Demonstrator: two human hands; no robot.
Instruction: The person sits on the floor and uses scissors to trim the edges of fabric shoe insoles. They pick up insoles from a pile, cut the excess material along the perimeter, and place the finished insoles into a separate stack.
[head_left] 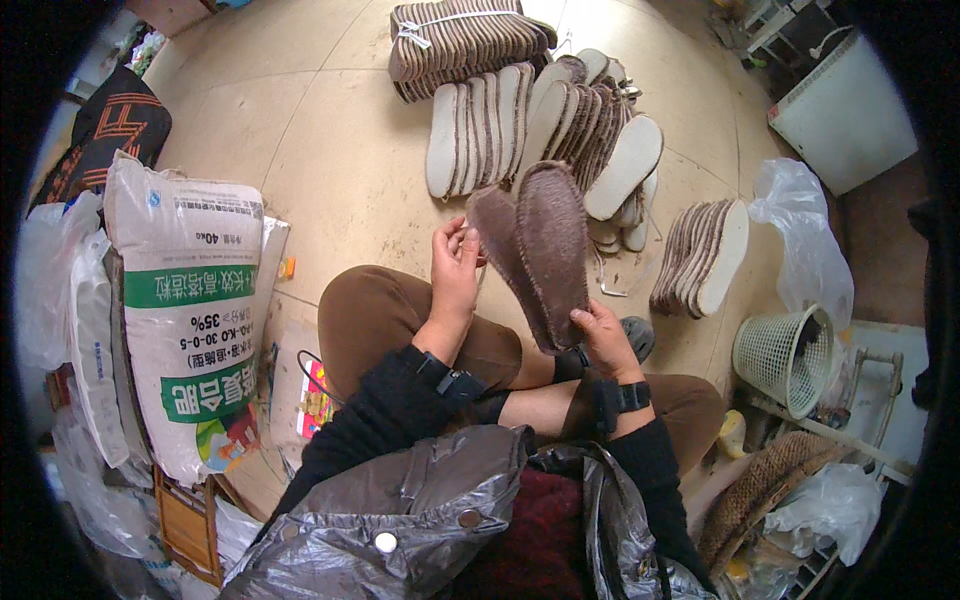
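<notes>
Two brown fuzzy insoles (pixel 553 245), head view: held above the crossed legs (pixel 405 320), fanned apart at the upper ends, overlapping at the lower. Right hand (pixel 610 342): narrow grip on the insoles near their lower end, thumb at the edge, other fingers partly hidden. Left hand (pixel 456 268): fingers bent, beside the upper edge of the left-hand insole; cannot tell whether it pinches that edge. Beyond, on the floor (pixel 260 130): a tied bundle (pixel 465 45), a row of pale-faced insoles (pixel 475 140) just below it, a looser pile (pixel 590 125) adjoining. Smaller stack (pixel 700 258) to the right, near a white basket (pixel 765 352). Printed sack (pixel 190 330) at left.
</notes>
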